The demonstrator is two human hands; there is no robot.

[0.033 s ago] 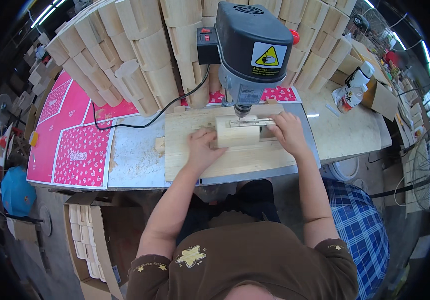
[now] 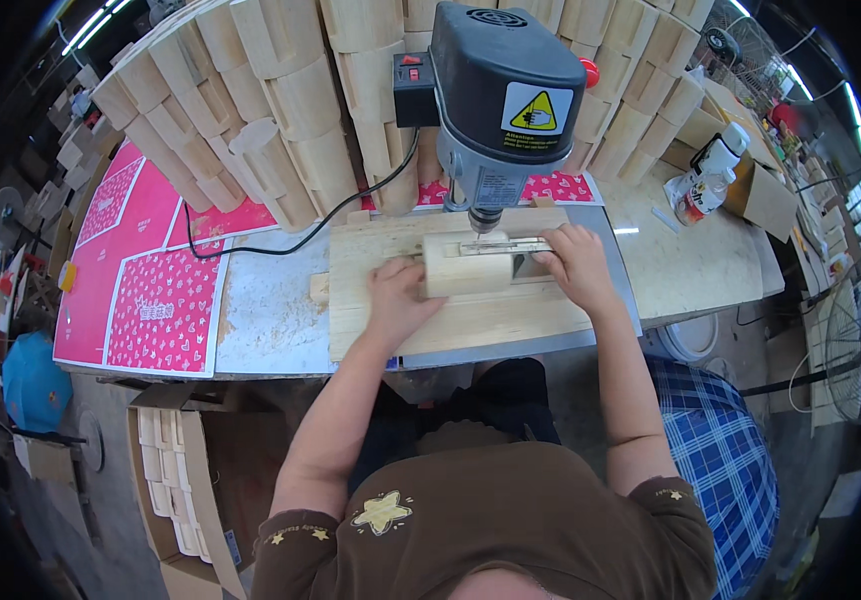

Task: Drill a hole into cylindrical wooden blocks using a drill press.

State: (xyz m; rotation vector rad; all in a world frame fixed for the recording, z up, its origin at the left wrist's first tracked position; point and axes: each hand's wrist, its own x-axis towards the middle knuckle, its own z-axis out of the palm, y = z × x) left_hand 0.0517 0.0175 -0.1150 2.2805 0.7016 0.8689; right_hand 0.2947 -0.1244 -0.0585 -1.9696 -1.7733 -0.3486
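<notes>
Under the drill press (image 2: pixel 510 85), a pale wooden cylinder (image 2: pixel 465 275) lies on its side on a flat wooden board (image 2: pixel 370 335). My left hand (image 2: pixel 400 295) is closed round the cylinder's left end, thumb at the front and fingers behind. Along the top of the cylinder lies a slim, metallic-looking strip (image 2: pixel 505 246). The fingers of my right hand (image 2: pixel 578 265) pinch the strip's right end. The drill chuck (image 2: pixel 485 218) hangs just above the strip; whether the bit touches anything is too small to tell.
Tall stacks of wooden pieces (image 2: pixel 295 100) stand behind the drill press. A black cable (image 2: pixel 300 238) curves across the table at left, over pink printed sheets (image 2: pixel 165 310). Bottles (image 2: pixel 705 190) stand at right. On the floor, a cardboard box (image 2: pixel 215 500) holds more wooden pieces.
The wooden cylinder has shifted slightly left, and my left hand with it. My right hand stays in nearly the same place on the strip.
</notes>
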